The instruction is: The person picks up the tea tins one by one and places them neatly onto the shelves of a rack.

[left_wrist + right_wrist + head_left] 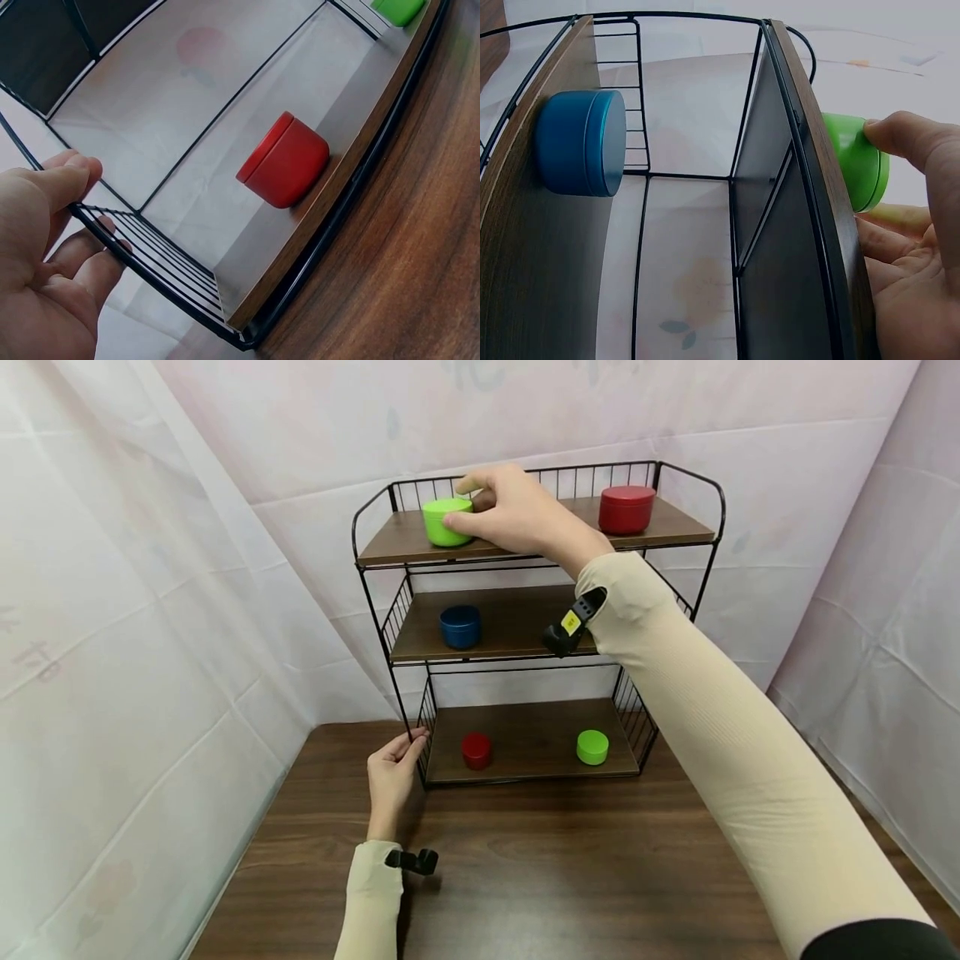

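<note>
On the top board of a three-tier wire shelf rack [517, 624], my right hand [521, 514] holds a small round light green tin [442, 524] near the left end. The thumb lies on the near side of this tin [851, 161] and the other fingers on its far side; the tin appears to touch the board. My left hand [392, 772] grips the black wire frame at the rack's lower left side, thumb and fingers around the wire in the left wrist view. Nearest to that hand is a small red tin [286, 161] on the bottom board.
A larger red tin [626, 510] stands at the top board's right end. On the middle board sits a blue tin [460, 627], and on the bottom board's right another green tin [592, 747]. The rack stands on a wooden table [585, 860], with white cloth [187, 652] around it.
</note>
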The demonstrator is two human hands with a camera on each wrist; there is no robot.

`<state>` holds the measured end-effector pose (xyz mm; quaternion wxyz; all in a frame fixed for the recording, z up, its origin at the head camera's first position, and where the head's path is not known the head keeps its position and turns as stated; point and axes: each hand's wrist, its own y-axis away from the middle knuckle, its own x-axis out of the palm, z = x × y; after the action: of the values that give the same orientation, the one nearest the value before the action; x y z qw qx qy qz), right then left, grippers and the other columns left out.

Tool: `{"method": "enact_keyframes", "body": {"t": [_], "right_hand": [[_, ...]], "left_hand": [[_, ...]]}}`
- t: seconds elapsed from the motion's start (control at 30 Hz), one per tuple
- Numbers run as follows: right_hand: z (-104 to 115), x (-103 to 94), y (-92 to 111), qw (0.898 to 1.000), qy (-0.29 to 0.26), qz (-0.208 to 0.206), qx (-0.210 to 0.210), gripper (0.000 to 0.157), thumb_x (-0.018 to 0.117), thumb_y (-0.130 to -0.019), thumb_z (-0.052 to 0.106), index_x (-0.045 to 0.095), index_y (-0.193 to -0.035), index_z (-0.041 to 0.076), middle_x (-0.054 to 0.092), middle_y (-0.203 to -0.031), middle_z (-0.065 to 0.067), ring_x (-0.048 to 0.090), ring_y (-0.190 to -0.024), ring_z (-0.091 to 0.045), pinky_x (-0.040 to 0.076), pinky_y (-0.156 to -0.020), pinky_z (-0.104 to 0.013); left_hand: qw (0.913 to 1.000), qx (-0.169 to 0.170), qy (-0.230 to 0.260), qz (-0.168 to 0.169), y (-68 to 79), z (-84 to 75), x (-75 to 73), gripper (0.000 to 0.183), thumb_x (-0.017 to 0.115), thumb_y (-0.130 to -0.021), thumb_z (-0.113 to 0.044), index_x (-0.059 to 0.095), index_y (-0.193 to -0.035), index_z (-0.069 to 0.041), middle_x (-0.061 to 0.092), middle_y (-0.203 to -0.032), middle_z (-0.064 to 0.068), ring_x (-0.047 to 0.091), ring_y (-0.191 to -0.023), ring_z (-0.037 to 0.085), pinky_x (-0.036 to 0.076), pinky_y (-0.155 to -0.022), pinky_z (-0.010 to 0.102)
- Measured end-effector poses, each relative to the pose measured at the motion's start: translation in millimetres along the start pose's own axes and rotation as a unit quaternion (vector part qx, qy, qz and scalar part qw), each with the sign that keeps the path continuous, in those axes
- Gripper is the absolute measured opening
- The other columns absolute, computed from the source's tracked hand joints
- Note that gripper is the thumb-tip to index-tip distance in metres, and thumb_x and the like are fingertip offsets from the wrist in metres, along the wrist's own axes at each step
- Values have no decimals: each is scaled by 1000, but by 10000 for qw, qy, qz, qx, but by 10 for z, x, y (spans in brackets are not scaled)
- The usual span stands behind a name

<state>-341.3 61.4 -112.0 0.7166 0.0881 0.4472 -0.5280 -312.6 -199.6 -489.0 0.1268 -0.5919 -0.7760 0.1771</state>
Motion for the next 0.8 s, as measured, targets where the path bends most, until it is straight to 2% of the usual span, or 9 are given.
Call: {"method": "enact_keyframes", "body": {"t": [0.13, 0.27, 0.4, 0.53, 0.63, 0.7, 0.8], "right_hand": [[8, -3, 55, 9999, 121, 45, 33, 72, 68, -98, 42, 42, -157, 10, 61, -147, -8, 60, -132, -12, 49, -107, -28], [38, -5, 183, 9988, 483, 74, 7, 85, 67, -97, 48, 26, -164, 16, 47, -160, -7, 54, -140, -15, 45, -114, -30], [38, 7, 365, 9963, 808, 4, -285, 86, 67, -97, 49, 23, -165, 19, 35, -167, -4, 44, -148, -21, 40, -119, -36], [-15, 40, 545, 9903, 1070, -346, -811, 81, 68, -97, 43, 29, -163, 15, 35, -167, -2, 43, -149, -24, 40, -120, -39], [-62, 117, 671, 9780, 1191, -789, -1517, 74, 70, -97, 35, 38, -158, 7, 41, -163, -8, 42, -149, -24, 35, -122, -35], [-79, 190, 767, 9659, 1174, -1081, -2039, 69, 72, -97, 30, 44, -153, 2, 44, -161, -13, 40, -150, -25, 32, -124, -32], [-92, 296, 943, 9461, 1062, -1446, -2696, 63, 75, -94, 24, 52, -147, -3, 48, -157, -19, 40, -150, -29, 29, -126, -35]], "left_hand": [[10000, -1, -34, 6, -10, 8, -4, 17, 72, -94, 2, 76, -109, 10, 74, -110, 28, 73, -96, 0, 55, -85, 11], [10000, 50, 27, 32, -11, -9, -2, 18, 72, -95, 0, 76, -110, 8, 74, -110, 27, 75, -98, 5, 55, -86, 12], [9999, 81, 59, 11, -15, -18, -25, 16, 75, -94, -5, 79, -107, 3, 76, -108, 23, 74, -97, 1, 56, -86, 13], [9999, 145, 26, 38, -35, 14, -41, 17, 77, -93, -9, 80, -107, 1, 77, -108, 22, 73, -96, -1, 56, -87, 14], [9999, 148, 24, 35, -27, 45, -39, 18, 77, -93, -9, 79, -107, 2, 76, -109, 23, 73, -96, -3, 56, -86, 13], [9999, 127, 46, -15, -18, 62, -35, 16, 76, -93, -7, 79, -106, 2, 76, -108, 23, 73, -95, -4, 56, -86, 13], [9999, 130, 61, -74, -5, 73, -21, 16, 76, -93, -6, 79, -106, 3, 76, -107, 24, 72, -94, -5, 56, -84, 12]]}}
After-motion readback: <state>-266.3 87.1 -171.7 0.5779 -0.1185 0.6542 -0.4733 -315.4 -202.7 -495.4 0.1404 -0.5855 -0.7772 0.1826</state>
